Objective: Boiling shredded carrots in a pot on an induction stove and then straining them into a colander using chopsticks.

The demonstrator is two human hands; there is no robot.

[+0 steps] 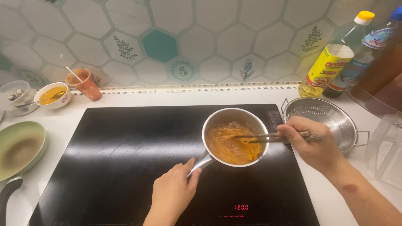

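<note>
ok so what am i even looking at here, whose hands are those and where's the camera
There is one picture, taken by a camera worn on a person's head, looking down at their own two bare hands over a kitchen counter. No machine is involved.

The left hand grips the handle of a small steel saucepan that sits on a black induction hob. The right hand holds a pair of chopsticks with their tips in the orange noodles inside the pan.

To the right of the hob lies a metal colander, with bottles of oil and sauce behind it. On the left stand a green plate, a small bowl of yellow sauce with a spoon, and an orange cup. Red digits glow on the hob's front edge.
</note>
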